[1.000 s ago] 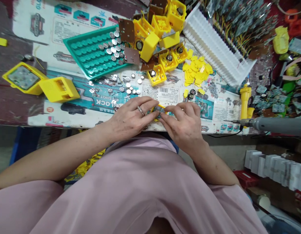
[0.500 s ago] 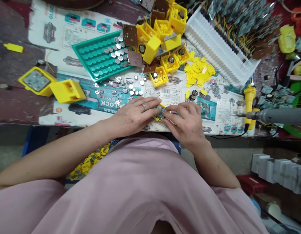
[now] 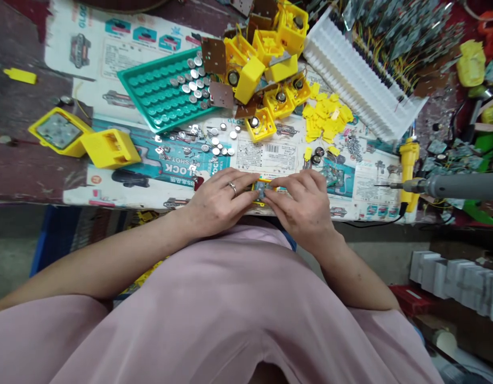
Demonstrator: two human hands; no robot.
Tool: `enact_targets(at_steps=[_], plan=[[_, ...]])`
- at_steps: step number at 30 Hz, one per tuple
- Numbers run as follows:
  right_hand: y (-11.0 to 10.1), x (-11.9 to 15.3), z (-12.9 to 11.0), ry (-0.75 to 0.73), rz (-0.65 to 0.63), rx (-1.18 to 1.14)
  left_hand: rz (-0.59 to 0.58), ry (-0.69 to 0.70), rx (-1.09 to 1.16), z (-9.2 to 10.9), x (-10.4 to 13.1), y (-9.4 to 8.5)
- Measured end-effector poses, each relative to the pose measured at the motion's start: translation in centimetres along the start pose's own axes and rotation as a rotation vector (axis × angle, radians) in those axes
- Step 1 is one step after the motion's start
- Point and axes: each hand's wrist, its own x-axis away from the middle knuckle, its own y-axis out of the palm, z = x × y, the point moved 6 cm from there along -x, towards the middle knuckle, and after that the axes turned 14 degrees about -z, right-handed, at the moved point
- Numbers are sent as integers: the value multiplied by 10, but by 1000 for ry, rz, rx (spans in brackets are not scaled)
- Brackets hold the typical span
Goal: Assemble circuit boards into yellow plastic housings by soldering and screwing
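Note:
Near the table's front edge, both hands close on one small yellow plastic case with a circuit board (image 3: 260, 191) in it. My left hand (image 3: 219, 200), with a ring on one finger, grips its left side between thumb and fingers. From the other side, the thumb and fingertips of my right hand (image 3: 301, 202) press on its right edge. The fingertips hide parts of the case's rim. Beyond the hands lie loose button cells (image 3: 216, 151) and a yellow housing with a round part inside (image 3: 261, 126).
A green tray (image 3: 150, 106) with button cells lies back left. Yellow housings (image 3: 268, 48) are piled behind, beside small yellow pieces (image 3: 328, 117). A white rack (image 3: 350, 74) of wired boards stands back right. An electric screwdriver (image 3: 450, 186) juts in from the right, by a yellow-handled tool (image 3: 408, 165).
The yellow case has turned to sit squarer between my hands. My left hand has shifted slightly toward me, and the left fingers have moved back from the board.

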Motion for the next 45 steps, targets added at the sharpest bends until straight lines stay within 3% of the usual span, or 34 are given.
enact_targets(at_steps=[6,14,18,26,30,36,45], plan=[[1,-3,-5,17,-117,74,-107,-73,-28,-3,0,1],[1,0,10,26,-119,-64,-59,-41,-82,-1,2,4],[-2,1,5,-2,-49,18,-49,-31,-90,1,0,1],[-6,1,-4,-26,-45,119,-49,-9,-26,1,-1,0],[-4,-1,-4,-24,-83,117,-92,-8,-45,1,2,3],[-6,-1,-7,-7,-96,150,-49,5,-129,4,2,-2],[-2,-7,-9,-32,-216,126,-150,-30,-184,5,-2,-6]])
